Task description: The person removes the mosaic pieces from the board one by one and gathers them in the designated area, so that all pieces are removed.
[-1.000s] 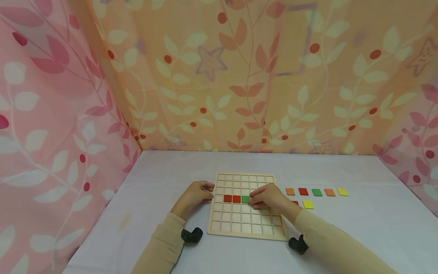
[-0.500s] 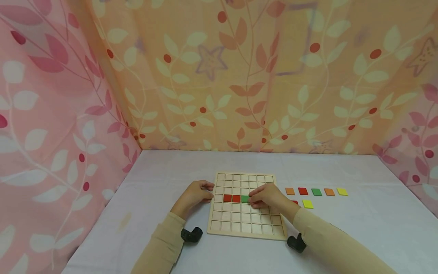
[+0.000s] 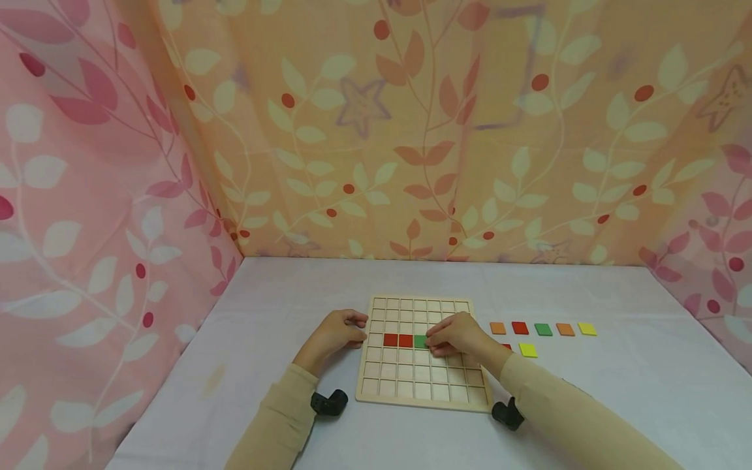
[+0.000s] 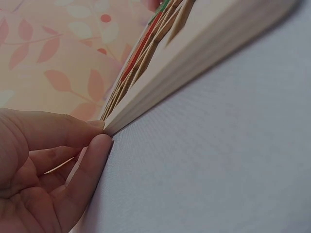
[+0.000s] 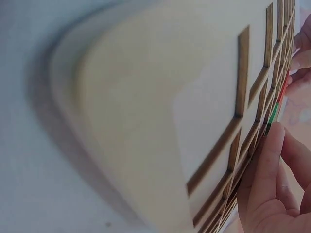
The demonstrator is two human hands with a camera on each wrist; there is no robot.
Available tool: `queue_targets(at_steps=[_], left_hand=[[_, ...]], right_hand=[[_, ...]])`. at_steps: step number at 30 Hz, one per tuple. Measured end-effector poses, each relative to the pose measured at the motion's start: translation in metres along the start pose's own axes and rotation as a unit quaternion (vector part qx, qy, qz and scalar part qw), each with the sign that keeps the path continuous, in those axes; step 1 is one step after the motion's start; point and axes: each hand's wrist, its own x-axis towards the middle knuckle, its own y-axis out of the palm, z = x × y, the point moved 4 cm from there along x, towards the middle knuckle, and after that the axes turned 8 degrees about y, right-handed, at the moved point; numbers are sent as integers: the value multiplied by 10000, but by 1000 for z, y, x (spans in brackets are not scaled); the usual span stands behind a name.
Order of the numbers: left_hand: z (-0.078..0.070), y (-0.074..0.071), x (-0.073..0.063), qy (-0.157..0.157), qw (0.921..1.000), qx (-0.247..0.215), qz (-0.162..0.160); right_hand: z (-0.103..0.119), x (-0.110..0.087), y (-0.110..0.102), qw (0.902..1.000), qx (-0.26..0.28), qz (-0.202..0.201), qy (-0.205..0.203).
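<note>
A light wooden grid board (image 3: 405, 390) lies on the white table. Two red tiles (image 3: 390, 340) sit side by side in one row, with a green tile (image 3: 420, 341) right beside them in the same row. My right hand (image 3: 464, 336) reaches over the board from the right, and its fingertips pinch at the green tile's right edge. In the right wrist view, a fingertip of this hand (image 5: 272, 184) meets the green sliver. My left hand (image 3: 331, 336) holds the board's left edge, with thumb and fingertips against the rim in the left wrist view.
Right of the board lies a row of loose tiles: orange (image 3: 497, 328), red (image 3: 519, 328), green (image 3: 543, 329), orange (image 3: 565, 329) and yellow (image 3: 587, 329). Nearer are another yellow tile (image 3: 527, 350) and a red one (image 3: 506, 347), partly hidden by the right wrist. Patterned curtains (image 3: 364, 163) surround the table.
The right hand and wrist have shifted very slightly left at the green tile. The left hand and the tiles stay where they were.
</note>
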Motion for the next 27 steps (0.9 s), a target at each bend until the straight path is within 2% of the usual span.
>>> queue_targets(at_steps=[14,20,27], left_hand=[[2,0,1,-37,10000,73,-5],[1,0,1,-21,10000,93,-8],[1,0,0,-38,10000,32,-46]], right_hand=[[3,4,1,9997,20,-237,-47],[4,3,4,9997,-44,-197,-149],[2,2,3,9997,48,-245,-86]])
